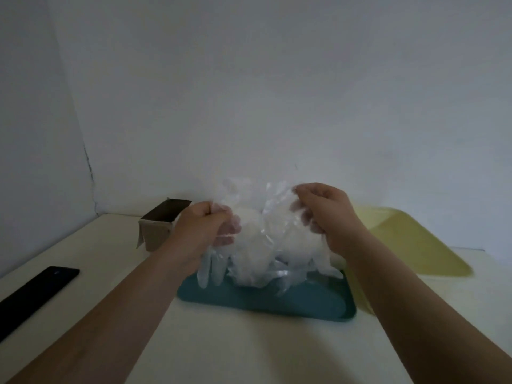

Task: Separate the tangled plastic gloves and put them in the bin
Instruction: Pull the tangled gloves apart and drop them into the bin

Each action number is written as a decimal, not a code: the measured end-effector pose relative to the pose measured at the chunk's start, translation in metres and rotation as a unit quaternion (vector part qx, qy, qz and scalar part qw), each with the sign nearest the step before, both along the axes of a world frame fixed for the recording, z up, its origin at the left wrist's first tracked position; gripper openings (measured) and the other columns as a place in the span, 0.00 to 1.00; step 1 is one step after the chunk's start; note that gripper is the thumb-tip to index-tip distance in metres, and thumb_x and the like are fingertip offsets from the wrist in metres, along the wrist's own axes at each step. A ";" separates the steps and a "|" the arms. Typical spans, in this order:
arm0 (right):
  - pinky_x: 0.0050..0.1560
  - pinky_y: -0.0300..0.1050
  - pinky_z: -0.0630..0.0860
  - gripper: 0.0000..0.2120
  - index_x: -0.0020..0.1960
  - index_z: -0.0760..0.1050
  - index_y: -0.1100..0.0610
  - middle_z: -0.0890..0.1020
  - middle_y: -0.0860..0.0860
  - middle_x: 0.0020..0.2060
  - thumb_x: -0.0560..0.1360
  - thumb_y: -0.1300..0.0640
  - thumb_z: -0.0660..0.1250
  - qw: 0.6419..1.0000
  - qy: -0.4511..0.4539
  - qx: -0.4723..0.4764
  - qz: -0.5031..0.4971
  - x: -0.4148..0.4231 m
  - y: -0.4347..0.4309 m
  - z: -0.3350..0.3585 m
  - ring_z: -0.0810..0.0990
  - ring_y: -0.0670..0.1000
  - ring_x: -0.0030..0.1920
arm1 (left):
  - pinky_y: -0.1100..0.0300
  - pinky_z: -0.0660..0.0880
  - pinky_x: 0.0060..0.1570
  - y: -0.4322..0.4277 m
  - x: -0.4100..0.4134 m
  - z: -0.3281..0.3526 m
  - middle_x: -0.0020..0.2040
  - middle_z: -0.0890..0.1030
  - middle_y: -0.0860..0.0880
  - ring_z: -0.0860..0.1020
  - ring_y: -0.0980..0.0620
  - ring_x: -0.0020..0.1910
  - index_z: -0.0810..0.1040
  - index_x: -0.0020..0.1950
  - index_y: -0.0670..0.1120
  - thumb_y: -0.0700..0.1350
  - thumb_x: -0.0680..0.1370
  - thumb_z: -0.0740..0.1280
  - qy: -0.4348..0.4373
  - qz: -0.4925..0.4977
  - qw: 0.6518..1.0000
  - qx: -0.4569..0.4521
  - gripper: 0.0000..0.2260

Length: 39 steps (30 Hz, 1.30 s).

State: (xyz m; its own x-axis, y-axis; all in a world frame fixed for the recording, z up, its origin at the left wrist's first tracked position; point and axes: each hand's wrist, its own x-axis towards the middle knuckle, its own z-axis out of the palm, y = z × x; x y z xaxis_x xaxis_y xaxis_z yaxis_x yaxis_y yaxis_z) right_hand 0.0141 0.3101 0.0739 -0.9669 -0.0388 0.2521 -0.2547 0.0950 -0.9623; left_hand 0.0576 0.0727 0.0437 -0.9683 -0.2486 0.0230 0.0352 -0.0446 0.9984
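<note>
The bundle of plastic gloves (257, 245) is held a little above the teal tray (304, 306), which stands near the middle of the counter (235, 350). Its lowest glove fingers hang down and seem to reach the tray floor.

I see two risks. The film is thin and sticks to itself, so if I pull the two sides apart too quickly, several gloves may come away together, or one may stretch and tear. Also, a loose glove could slip out below and fall past the tray rim onto the counter.

The bundle lies between the hands. My left hand (205, 225) grips its left side with curled fingers, partly seen through the film. My right hand (324, 214) pinches the upper right side, fingers bent into the plastic.

Toward the right edge of the counter stands a yellow tray (410, 245), which I take for the bin, though I cannot be sure. A cardboard box (158, 231) sits at the back left, and a flat black object (36, 295) lies near the left edge.
</note>
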 end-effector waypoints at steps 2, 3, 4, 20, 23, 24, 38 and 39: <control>0.26 0.40 0.69 0.07 0.53 0.83 0.57 0.87 0.56 0.39 0.81 0.54 0.70 1.000 0.008 0.019 0.003 0.004 0.008 0.014 0.75 0.49 0.29 | 0.50 0.82 0.42 0.012 -0.002 0.008 0.50 0.87 0.38 0.87 0.41 0.48 0.80 0.53 0.39 0.38 0.82 0.70 -0.013 -0.017 1.000 0.019 0.03; 0.26 0.40 0.69 0.08 0.53 0.83 0.57 0.87 0.55 0.38 0.80 0.54 0.70 0.999 0.013 0.033 0.006 0.006 0.013 0.022 0.75 0.49 0.28 | 0.51 0.83 0.40 0.018 -0.003 0.012 0.51 0.87 0.36 0.87 0.41 0.47 0.79 0.53 0.39 0.37 0.81 0.69 -0.014 -0.028 0.999 0.029 0.02; 0.26 0.40 0.69 0.08 0.53 0.83 0.58 0.87 0.55 0.37 0.80 0.53 0.70 0.999 0.017 0.047 0.009 0.008 0.021 0.029 0.74 0.49 0.28 | 0.50 0.83 0.39 0.024 -0.003 0.018 0.53 0.86 0.34 0.86 0.39 0.48 0.78 0.53 0.39 0.36 0.81 0.68 -0.012 -0.041 0.998 0.038 0.02; 0.27 0.38 0.71 0.08 0.49 0.76 0.50 0.82 0.52 0.33 0.83 0.49 0.61 0.922 0.024 0.340 -0.183 -0.032 0.188 0.045 0.74 0.47 0.20 | 0.45 0.81 0.57 0.137 -0.037 0.065 0.58 0.86 0.40 0.86 0.38 0.55 0.82 0.58 0.40 0.43 0.83 0.65 0.001 -0.199 0.978 0.059 0.09; 0.34 0.44 0.79 0.07 0.50 0.76 0.46 0.81 0.43 0.34 0.83 0.49 0.60 0.886 -0.003 0.422 -0.192 -0.060 0.193 0.028 0.81 0.51 0.26 | 0.48 0.82 0.53 0.129 -0.039 0.074 0.58 0.86 0.40 0.87 0.39 0.55 0.81 0.55 0.42 0.43 0.82 0.64 0.014 -0.204 0.975 0.083 0.08; 0.34 0.44 0.80 0.07 0.49 0.76 0.46 0.79 0.40 0.34 0.83 0.50 0.60 0.875 -0.006 0.444 -0.196 -0.067 0.192 0.023 0.82 0.51 0.27 | 0.50 0.83 0.50 0.126 -0.037 0.077 0.58 0.87 0.41 0.87 0.40 0.54 0.81 0.54 0.43 0.44 0.83 0.63 0.019 -0.210 0.973 0.090 0.08; 0.63 0.53 0.76 0.16 0.68 0.74 0.62 0.79 0.56 0.62 0.82 0.60 0.63 0.786 -0.084 0.607 -0.081 -0.093 0.181 -0.005 0.79 0.60 0.61 | 0.50 0.85 0.43 0.204 -0.080 0.066 0.50 0.86 0.38 0.87 0.41 0.46 0.81 0.56 0.40 0.34 0.83 0.65 -0.060 -0.259 0.962 0.056 0.07; 0.67 0.53 0.72 0.15 0.69 0.73 0.63 0.77 0.59 0.65 0.83 0.61 0.62 0.814 -0.095 0.569 -0.071 -0.089 0.187 0.007 0.77 0.61 0.65 | 0.49 0.86 0.44 0.214 -0.085 0.064 0.49 0.86 0.38 0.87 0.41 0.45 0.81 0.56 0.39 0.33 0.82 0.66 -0.067 -0.257 0.963 0.036 0.06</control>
